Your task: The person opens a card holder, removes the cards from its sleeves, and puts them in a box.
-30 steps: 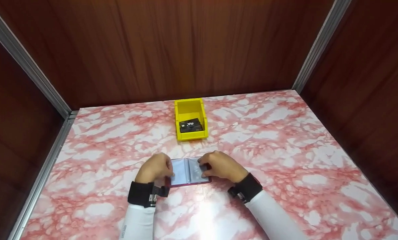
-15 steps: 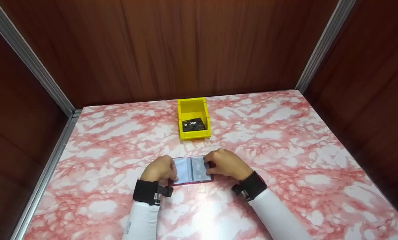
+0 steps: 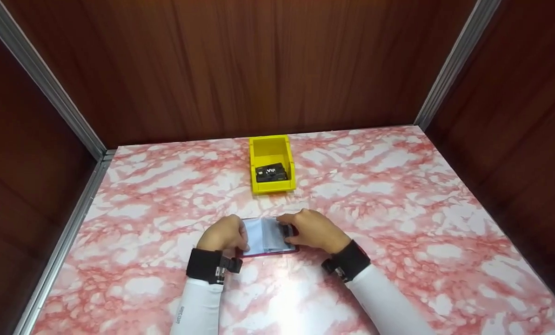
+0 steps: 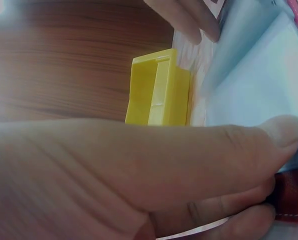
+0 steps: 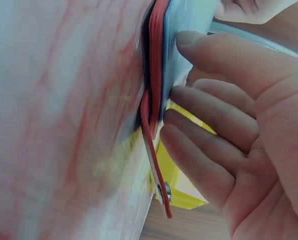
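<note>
A card holder with a red cover [image 4: 292, 192] and clear plastic sleeves [image 3: 255, 235] lies spread on the table in the head view. My left hand [image 3: 222, 236] grips its left edge, thumb on top of the sleeve and fingers curled at the cover in the left wrist view. At the right side, my right hand [image 3: 315, 230] pinches the edge of the sleeve pages [image 3: 272, 236], which look lifted and hazy. Dark card colour shows beside those fingertips. In the right wrist view a red strap [image 5: 155, 165] with a metal snap [image 5: 165, 192] sticks out from the cover.
A yellow bin [image 3: 273, 187] stands behind the card holder, with black cards [image 3: 271, 172] marked VIP inside. The table [image 3: 398, 223] has a red and white marbled top. Brown wood-look panels [image 3: 268, 70] with metal posts enclose the back and sides.
The right-hand sleeve page, flat with pale lettering before, is now raised and blurred under my right fingers. My left hand keeps its grip, while the whole head view has shifted slightly.
</note>
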A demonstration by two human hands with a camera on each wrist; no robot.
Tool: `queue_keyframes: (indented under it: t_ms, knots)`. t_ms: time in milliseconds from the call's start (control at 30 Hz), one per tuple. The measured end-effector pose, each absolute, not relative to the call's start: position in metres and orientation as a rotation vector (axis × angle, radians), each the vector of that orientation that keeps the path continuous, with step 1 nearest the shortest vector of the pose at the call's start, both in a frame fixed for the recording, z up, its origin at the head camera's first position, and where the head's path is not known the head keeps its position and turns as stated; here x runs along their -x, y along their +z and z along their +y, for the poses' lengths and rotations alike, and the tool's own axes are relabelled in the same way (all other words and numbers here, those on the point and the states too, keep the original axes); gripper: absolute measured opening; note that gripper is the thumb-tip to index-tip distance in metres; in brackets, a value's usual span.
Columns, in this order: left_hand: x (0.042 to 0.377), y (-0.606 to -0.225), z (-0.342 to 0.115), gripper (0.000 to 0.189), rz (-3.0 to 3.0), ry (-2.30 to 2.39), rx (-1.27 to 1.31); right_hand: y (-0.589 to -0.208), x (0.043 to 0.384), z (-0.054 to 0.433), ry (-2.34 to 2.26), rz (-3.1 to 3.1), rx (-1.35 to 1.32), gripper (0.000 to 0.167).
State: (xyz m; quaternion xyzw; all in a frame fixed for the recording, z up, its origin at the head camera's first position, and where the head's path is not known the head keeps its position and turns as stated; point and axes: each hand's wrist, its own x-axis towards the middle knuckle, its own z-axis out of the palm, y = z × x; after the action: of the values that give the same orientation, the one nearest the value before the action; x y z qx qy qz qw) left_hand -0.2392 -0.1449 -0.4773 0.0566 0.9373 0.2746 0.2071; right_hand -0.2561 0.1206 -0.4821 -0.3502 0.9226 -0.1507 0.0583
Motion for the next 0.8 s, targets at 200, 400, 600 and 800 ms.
queue_keyframes:
  t_ms: [200, 400, 600, 800]
  knots:
    - [0.243, -0.483, -0.147, 0.019, 2.599, 0.767, -0.176, -0.484, 0.256, 0.119, -0.505, 2.788, 1.084, 0.045]
    - [0.233, -0.466, -0.141, 0.017, 2.606, 0.775, -0.069, -0.483, 0.258, 0.122, -0.525, 2.821, 1.141, 0.04]
    - [0.23, -0.463, -0.141, 0.016, 2.633, 0.75, -0.071, -0.481, 0.261, 0.126, -0.62, 2.863, 1.058, 0.039]
    - [0.231, -0.465, -0.142, 0.016, 2.639, 0.76, -0.088, -0.481, 0.261, 0.125, -0.789, 2.871, 0.931, 0.04]
